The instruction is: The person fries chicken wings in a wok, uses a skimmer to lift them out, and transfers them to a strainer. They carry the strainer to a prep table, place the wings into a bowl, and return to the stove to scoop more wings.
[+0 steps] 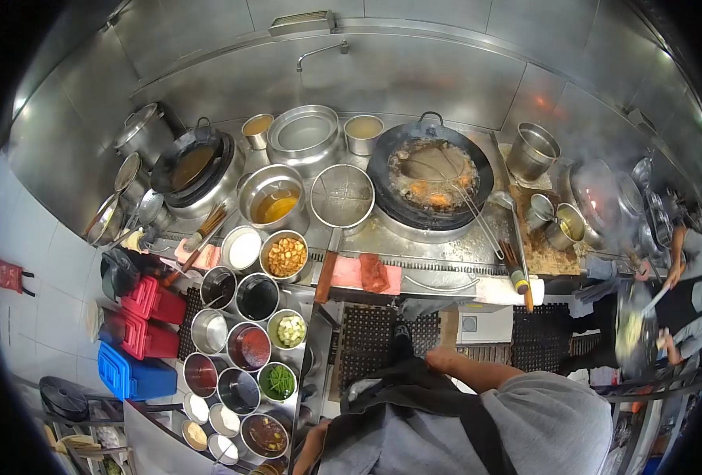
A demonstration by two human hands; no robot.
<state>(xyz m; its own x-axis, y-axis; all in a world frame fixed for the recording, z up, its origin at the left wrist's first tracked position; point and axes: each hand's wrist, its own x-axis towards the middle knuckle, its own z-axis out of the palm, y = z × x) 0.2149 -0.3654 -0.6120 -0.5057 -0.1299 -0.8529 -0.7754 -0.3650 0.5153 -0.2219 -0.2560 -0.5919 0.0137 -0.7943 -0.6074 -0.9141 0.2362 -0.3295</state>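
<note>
A bare part of my right arm (pixel 469 370) shows below the stove, in front of my apron; the hand itself is hidden. On the left, a strip of my left arm (pixel 312 448) is visible beside the ingredient pots, and its hand is out of sight. Ahead of me, a large black wok (pixel 381 176) holds bubbling oil with orange-brown pieces frying in it. A wire skimmer (pixel 473 207) rests in the oil, its long handle lying over the wok's front rim. To its right lie a ladle (pixel 506 199) and a bamboo wok brush (pixel 515 269).
Left of the wok stand a round strainer (pixel 343 194) and a pot of yellow liquid (pixel 276 207). Several ingredient pots, one with fried brown cubes (pixel 287 256), fill the left counter. At right, a co-worker (pixel 687 289) holds a pan (pixel 634 328) near a steaming wok (pixel 596 202).
</note>
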